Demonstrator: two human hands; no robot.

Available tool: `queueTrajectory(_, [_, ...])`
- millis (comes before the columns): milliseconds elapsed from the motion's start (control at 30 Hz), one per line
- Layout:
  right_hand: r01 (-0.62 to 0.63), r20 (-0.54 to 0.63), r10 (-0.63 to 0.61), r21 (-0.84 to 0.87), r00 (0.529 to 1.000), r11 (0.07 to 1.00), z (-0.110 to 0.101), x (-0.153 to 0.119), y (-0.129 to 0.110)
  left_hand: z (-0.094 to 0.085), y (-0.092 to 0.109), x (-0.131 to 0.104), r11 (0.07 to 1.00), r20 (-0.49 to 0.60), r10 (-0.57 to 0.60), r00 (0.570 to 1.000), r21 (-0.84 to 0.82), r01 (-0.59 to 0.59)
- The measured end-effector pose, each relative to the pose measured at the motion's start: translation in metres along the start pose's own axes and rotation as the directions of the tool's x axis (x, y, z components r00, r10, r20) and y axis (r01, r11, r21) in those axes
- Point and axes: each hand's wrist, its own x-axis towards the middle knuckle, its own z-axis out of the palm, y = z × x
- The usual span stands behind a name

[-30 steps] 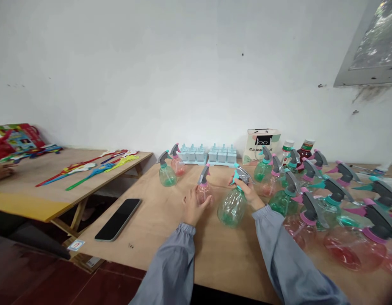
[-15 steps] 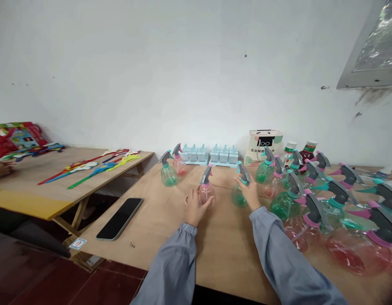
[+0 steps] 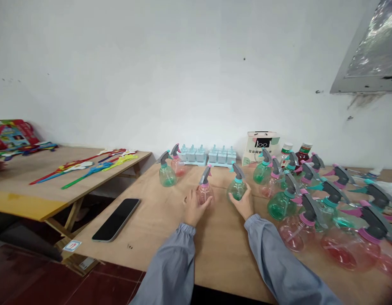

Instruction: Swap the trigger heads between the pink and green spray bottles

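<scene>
Near the middle of the table, my left hand [image 3: 196, 207] wraps round the body of a pink spray bottle [image 3: 205, 190] with a grey trigger head. To its right, my right hand [image 3: 243, 202] grips the round body of a green spray bottle [image 3: 236, 187], thumb in front and fingers on the far right side. Both bottles stand upright, apart from each other, with their nozzles toward the left or front. Behind to the left, another green spray bottle [image 3: 167, 175] and a second pink spray bottle [image 3: 178, 164] stand close together.
Several pink and green spray bottles [image 3: 281, 204] crowd the table's right side. Pale blue popsicle molds [image 3: 192, 156] and a printed paper bag [image 3: 260, 149] line the wall. A phone [image 3: 116, 220] lies at left. A second table [image 3: 21, 173] holds colourful flat sticks.
My right hand has moved down from the green bottle's neck to its body, and that bottle has shifted slightly left. My left hand stays round the pink bottle. The view has turned slightly right.
</scene>
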Motion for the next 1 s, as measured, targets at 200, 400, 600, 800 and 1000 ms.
queueTrajectory(200, [-0.229, -0.063, 0.223, -0.116, 0.973, 0.966, 0.021, 0.035, 0.019, -0.003, 0.001, 0.001, 1.0, 0.021, -0.011, 1.0, -0.003, 0.011])
queueTrajectory(400, [-0.317, -0.18, 0.287, -0.175, 0.941, 0.932, 0.041, 0.081, 0.03, -0.004, 0.001, 0.0, 0.999, 0.035, -0.034, 0.999, -0.012, 0.035])
queueTrajectory(600, [-0.398, -0.197, 0.366, -0.154, 0.91, 0.905, 0.051, 0.098, 0.034, -0.006, 0.003, 0.0, 0.998, 0.059, -0.048, 0.997, -0.034, 0.05])
queueTrajectory(800, [-0.361, -0.163, 0.353, -0.021, 0.921, 0.932, 0.045, 0.085, 0.024, -0.004, 0.002, -0.001, 1.0, 0.017, -0.014, 1.0, -0.028, 0.015])
queueTrajectory(1000, [-0.145, 0.114, 0.122, 0.221, 0.986, 0.964, 0.034, 0.022, -0.036, 0.01, 0.005, -0.009, 0.999, -0.123, -0.028, 0.992, 0.034, 0.033])
